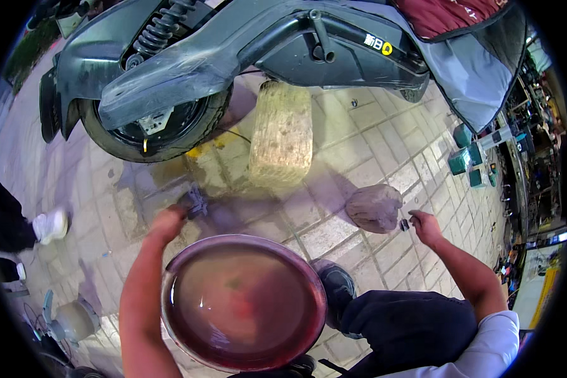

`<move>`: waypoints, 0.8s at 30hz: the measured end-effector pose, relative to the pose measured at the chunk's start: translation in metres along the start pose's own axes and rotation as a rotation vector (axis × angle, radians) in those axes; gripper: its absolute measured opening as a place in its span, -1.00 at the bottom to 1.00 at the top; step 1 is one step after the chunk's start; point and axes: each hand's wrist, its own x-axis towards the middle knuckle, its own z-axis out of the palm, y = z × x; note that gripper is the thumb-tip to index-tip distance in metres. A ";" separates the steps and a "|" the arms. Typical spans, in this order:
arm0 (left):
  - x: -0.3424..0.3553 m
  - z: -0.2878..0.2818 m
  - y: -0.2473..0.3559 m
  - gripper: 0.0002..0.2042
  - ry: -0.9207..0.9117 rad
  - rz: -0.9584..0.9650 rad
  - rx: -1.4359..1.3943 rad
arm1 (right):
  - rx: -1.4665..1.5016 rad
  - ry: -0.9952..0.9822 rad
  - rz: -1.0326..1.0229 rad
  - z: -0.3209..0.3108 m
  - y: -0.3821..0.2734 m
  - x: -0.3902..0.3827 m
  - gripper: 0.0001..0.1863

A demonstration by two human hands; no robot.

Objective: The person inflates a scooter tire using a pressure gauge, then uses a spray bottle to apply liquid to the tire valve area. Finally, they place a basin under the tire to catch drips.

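My left hand (168, 223) reaches past the basin's far left side, its fingers closed at a crumpled grey rag-like thing (198, 203) close to the paving. On the right, my right hand (426, 227) is low over the bricks with its fingers bent together. A small dark piece (404, 224) shows at its fingertips; whether it is gripped is hard to make out. Just left of that hand lies a lumpy brown-grey bundle (373, 208). Between my arms stands a wide round basin (189, 249) of murky water with a reddish patch.
An electric scooter (246, 53) spans the far side, its rear wheel (160, 129) at left. Below its frame lies a worn yellowish block (281, 135). Green containers (463, 159) stand at right, a person's white shoe (50, 225) at left, and a grey pot-like thing (75, 318) at lower left.
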 end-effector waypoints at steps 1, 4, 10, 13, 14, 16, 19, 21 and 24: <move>-0.028 0.005 -0.040 -0.80 0.050 -0.182 -0.028 | -0.034 0.019 -0.016 -0.001 0.001 0.013 -0.78; -0.100 -0.019 -0.060 -0.81 0.007 -0.369 0.020 | -0.184 -0.045 0.083 -0.041 -0.020 0.045 -0.68; -0.248 0.007 -0.081 -0.61 0.358 -0.482 0.084 | 0.002 0.030 -0.365 -0.043 -0.187 0.101 -0.10; -0.284 0.020 -0.016 -0.45 0.299 -0.751 -0.584 | 0.118 0.055 -0.420 -0.008 -0.272 0.114 0.12; -0.312 0.039 -0.004 -0.40 0.291 -0.784 -0.618 | 0.102 0.067 -0.427 0.003 -0.300 0.120 0.18; -0.355 0.068 0.041 -0.38 0.349 -0.832 -0.932 | 0.149 0.085 -0.297 0.021 -0.349 0.130 0.23; -0.382 0.081 0.138 -0.37 0.561 -0.931 -1.467 | 0.008 0.065 -0.161 0.026 -0.392 0.126 0.24; -0.394 0.096 0.178 -0.40 0.579 -0.982 -1.642 | 0.011 0.153 -0.161 0.042 -0.395 0.132 0.17; -0.391 0.118 0.218 -0.32 0.517 -0.922 -2.064 | 0.010 0.292 -0.252 0.057 -0.389 0.135 0.10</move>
